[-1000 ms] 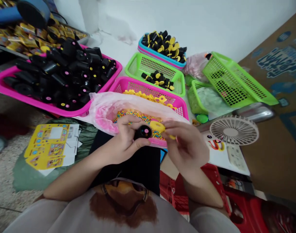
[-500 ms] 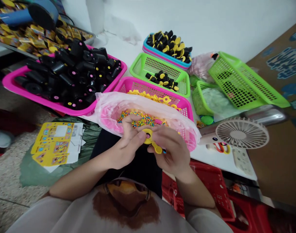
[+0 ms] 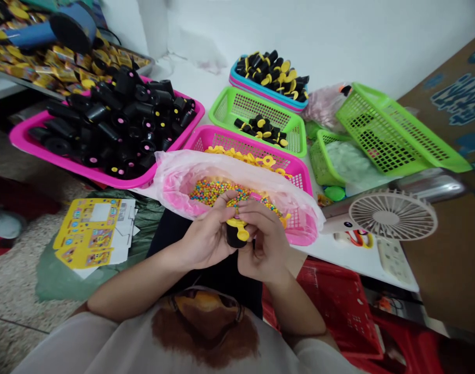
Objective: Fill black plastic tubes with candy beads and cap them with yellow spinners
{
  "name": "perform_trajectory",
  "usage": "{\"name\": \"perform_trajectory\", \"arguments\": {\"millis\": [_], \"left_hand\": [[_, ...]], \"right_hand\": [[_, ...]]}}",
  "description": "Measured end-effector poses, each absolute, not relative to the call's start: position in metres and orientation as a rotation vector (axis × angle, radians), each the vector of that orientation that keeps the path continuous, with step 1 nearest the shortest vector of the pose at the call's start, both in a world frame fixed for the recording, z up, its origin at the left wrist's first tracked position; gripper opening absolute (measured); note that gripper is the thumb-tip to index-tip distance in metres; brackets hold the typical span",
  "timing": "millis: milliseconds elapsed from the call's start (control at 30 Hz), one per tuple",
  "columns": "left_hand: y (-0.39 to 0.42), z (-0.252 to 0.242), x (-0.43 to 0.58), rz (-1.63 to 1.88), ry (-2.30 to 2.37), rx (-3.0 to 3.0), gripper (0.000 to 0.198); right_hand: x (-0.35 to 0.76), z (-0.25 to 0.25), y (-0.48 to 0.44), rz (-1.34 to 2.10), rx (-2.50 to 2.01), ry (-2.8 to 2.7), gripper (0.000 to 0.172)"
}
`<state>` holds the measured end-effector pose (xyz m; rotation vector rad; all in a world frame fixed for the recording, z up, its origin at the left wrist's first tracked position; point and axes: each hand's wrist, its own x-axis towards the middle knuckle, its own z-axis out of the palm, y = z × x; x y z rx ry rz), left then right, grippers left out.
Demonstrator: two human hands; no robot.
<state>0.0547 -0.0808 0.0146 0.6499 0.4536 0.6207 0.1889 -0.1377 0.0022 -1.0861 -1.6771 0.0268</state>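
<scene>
My left hand (image 3: 208,236) is wrapped round a small black tube (image 3: 234,240) held over my lap. My right hand (image 3: 261,241) presses a yellow cap (image 3: 238,227) onto the top of that tube, fingers closed over it. Just beyond both hands lies a pink plastic bag (image 3: 183,171) full of small multicoloured candy beads (image 3: 214,189). Behind the bag, a pink basket (image 3: 222,137) holds loose yellow caps (image 3: 245,156).
A big pink tray (image 3: 30,137) of black tubes sits at the left. Green baskets (image 3: 229,104) and a blue basket (image 3: 237,78) hold capped tubes farther back. A white fan (image 3: 391,215) lies at the right, flat yellow cartons (image 3: 91,228) at the left, a red stool (image 3: 339,306) below.
The right hand brought the yellow cap over to the black tube and now presses it down on top; both hands drew closer together and slightly toward my body.
</scene>
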Motion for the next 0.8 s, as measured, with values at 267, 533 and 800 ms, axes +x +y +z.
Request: {"name": "perform_trajectory", "arguments": {"millis": [267,533,800], "left_hand": [[-0.079,0.002,0.041,0.751,0.184,1.199,0.049],[-0.055,0.011,0.037,0.857,0.272,2.046,0.017],[-0.047,0.009,0.024,1.130,0.358,2.229,0.014]], "right_hand": [[0.218,0.011,-0.137,0.655,-0.926,-1.522,0.020],[0.212,0.014,-0.125,1.558,-1.029,-0.989,0.043],[0.220,0.035,-0.093,1.206,-1.212,-1.300,0.042]]}}
